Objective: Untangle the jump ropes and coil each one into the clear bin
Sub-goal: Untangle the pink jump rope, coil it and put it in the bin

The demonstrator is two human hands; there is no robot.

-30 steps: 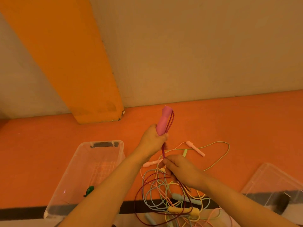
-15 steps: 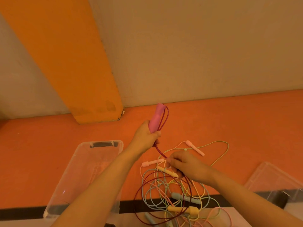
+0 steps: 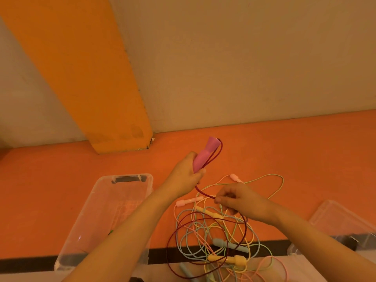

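Left hand (image 3: 186, 176) gripping pink handle (image 3: 204, 154) above floor (image 3: 61, 180) beside clear bin (image 3: 114, 200), right hand (image 3: 240, 200) pinching maroon cord (image 3: 203, 193) over tangle (image 3: 219, 237): recommended to feed cord slowly, lifting clear of pastel loops, coiling evenly toward handle.

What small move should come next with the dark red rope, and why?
Probably the right hand slides along the dark red rope, drawing it out of the tangled pile: the left hand grips the pink handle, while its loops lie among other ropes.
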